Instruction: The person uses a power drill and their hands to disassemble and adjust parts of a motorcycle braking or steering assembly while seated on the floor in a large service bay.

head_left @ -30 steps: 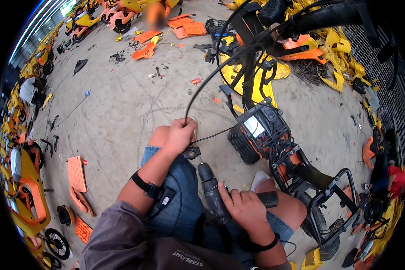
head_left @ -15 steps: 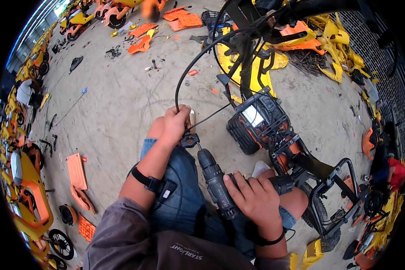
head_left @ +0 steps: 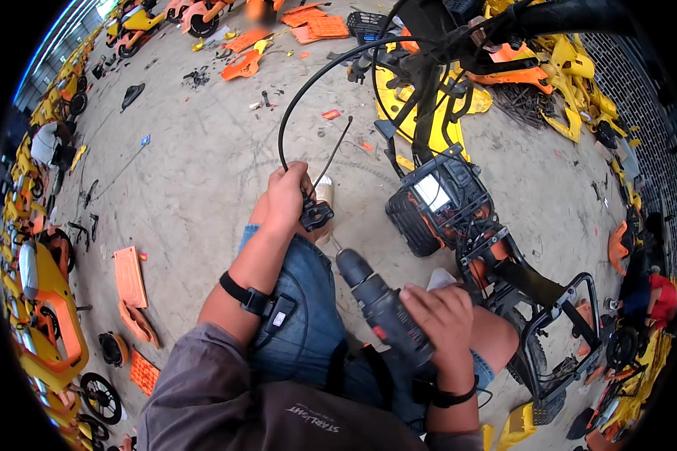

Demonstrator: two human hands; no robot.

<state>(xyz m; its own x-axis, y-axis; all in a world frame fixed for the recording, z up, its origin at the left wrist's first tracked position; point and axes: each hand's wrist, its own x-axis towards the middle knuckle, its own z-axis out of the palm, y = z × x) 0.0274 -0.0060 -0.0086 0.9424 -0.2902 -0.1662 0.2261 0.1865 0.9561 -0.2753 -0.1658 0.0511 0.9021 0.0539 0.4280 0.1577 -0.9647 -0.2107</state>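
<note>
The right hand [head_left: 442,319] is clamped on a black cordless drill [head_left: 380,297], fingers laid over its body near the rear, while the part of its grip under the tool is hidden. The drill slants up and to the left across the space between the knees, and its thin bit [head_left: 335,243] points at a small black clamp fitting [head_left: 317,215] without touching it; a narrow gap shows between the two. That fitting sits just below the left hand [head_left: 287,194], whose fingers are curled together on its upper end (exactly which part they pinch is covered by the knuckles). From the same hand a black cable [head_left: 282,124] rises and arches over to the right, toward dark handlebar parts, and a thin black cord [head_left: 334,150] stands up at a slant, its tip clear of everything around. Below the left hand is the left leg in denim shorts [head_left: 297,289]; a black strap [head_left: 244,295] circles the left forearm. To the right stands a stripped black vehicle frame [head_left: 538,289] with a boxy black unit [head_left: 429,194] at its front. Beyond that, a yellow panel [head_left: 447,134] lies on the concrete floor [head_left: 188,165], and orange panels [head_left: 130,278] lie at the far left.
</note>
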